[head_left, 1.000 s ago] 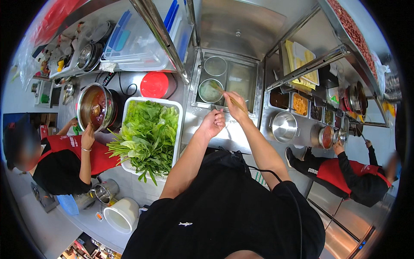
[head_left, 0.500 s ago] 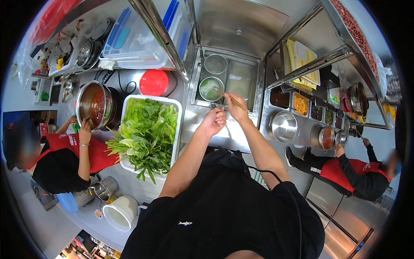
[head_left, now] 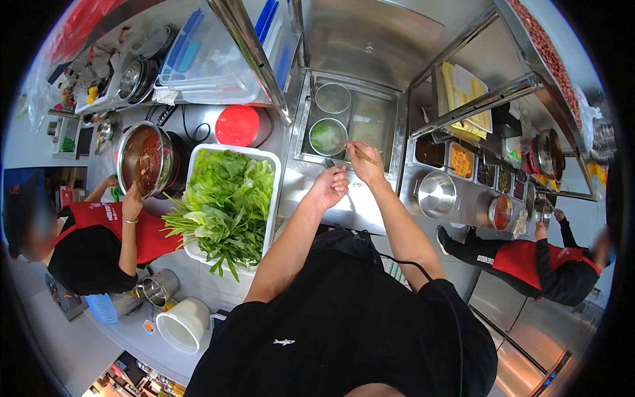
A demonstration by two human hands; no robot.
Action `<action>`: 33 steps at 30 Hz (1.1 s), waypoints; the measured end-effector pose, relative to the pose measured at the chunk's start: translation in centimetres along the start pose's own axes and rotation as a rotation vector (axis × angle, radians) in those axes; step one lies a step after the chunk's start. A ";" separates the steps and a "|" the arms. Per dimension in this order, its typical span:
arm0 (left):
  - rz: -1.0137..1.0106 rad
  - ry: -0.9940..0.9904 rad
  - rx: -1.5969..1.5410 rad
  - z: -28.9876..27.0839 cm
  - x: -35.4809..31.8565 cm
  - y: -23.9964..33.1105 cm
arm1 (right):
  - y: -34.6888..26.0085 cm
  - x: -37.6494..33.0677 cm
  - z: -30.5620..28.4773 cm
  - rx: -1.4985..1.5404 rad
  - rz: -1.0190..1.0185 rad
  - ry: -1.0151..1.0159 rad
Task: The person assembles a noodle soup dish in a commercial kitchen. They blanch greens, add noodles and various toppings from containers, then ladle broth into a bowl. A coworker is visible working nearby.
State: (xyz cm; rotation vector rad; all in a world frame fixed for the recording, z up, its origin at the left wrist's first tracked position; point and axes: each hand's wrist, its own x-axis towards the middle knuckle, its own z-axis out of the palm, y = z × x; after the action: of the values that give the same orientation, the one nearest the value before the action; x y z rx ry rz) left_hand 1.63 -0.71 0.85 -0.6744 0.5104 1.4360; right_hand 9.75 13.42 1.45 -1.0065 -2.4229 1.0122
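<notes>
My left hand [head_left: 329,188] is closed round the handle of a round noodle strainer [head_left: 328,137] that sits in the steel cooker [head_left: 303,159]. Leafy greens [head_left: 324,137] lie in this strainer, under white foam or steam. Just right of it, my right hand [head_left: 365,163] grips a pair of wooden chopsticks [head_left: 370,158]; their tips are outside the strainer. A second round strainer [head_left: 332,98] stands behind the first, in cloudy water.
To the left are a white tub [head_left: 276,165] heaped with leafy greens and a red-lidded container [head_left: 238,126]. At right stand a steel pot [head_left: 436,194] and several topping pans. Shelf posts rise on both sides. Two people in red aprons work nearby.
The chopsticks have come out of the strainer, and my right hand has shifted slightly right with them. My left hand is nearly still. The person at right has moved their hands.
</notes>
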 end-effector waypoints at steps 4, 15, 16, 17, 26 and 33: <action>-0.007 -0.012 0.000 0.1 -0.4 0.5 | -0.9 -0.7 -0.4 0.203 0.137 -0.082; -0.028 -0.058 -0.191 -0.7 -0.4 2.3 | -1.1 0.4 0.5 -0.050 -0.088 0.008; -0.030 -0.065 -0.184 -0.8 0.0 2.5 | -1.4 0.5 0.4 -0.065 -0.071 -0.036; -0.033 -0.072 -0.177 -0.8 0.4 2.8 | -1.8 0.7 0.3 -0.080 -0.053 -0.078; -0.022 0.049 -0.242 -0.8 1.7 4.5 | 0.0 -0.4 -0.2 0.163 -0.045 0.006; -0.059 -0.056 -0.267 -1.2 2.4 3.3 | -1.1 0.0 0.6 0.114 -0.020 -0.107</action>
State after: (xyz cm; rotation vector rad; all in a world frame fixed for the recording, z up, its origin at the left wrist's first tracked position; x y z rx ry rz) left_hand -1.38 0.24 -1.99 -0.8508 0.2546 1.4767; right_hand 8.94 12.56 1.85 -0.9096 -2.4225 1.2118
